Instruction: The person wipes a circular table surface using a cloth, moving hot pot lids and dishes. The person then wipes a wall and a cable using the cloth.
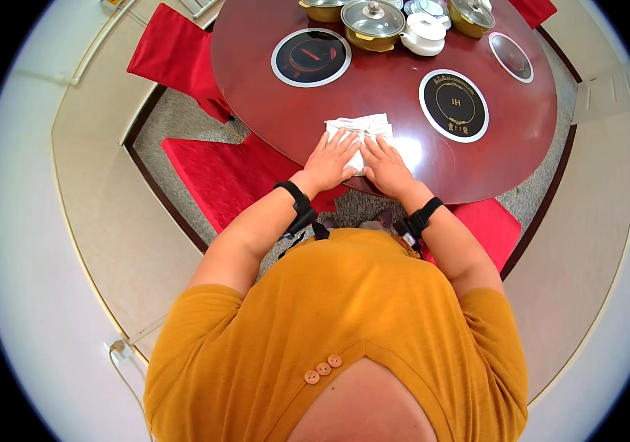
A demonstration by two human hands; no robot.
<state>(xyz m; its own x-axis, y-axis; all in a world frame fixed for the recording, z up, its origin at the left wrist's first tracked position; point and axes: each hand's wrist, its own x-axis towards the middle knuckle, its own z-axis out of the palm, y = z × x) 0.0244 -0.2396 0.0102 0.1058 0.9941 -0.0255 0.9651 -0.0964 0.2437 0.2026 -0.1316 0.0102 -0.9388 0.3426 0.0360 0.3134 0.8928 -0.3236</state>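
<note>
— Pressing down on something, are they, those two hands?

— Yes. The left hand [329,160] and the right hand [385,166] both lie flat, palms down, on a white cloth [359,127] that sits on the near part of the round red table [307,110], close to its edge. The fingers of each hand are stretched out and slightly spread; neither hand closes on the cloth.

— Is the cloth folded?

— It looks folded into a rough rectangle, with its far edge poking out beyond the fingertips. The hands sit side by side, almost touching.

— What else is on the table?

— Three round black cooking plates are set into the top: one to the left [311,57], one to the right [453,105], one farther right [511,57]. At the far side stand lidded golden pots [372,24] and a white teapot [424,34].

— And around it?

— Red seat cushions [219,173] lie on the floor by the table. Each wrist wears a black band [296,199].
</note>
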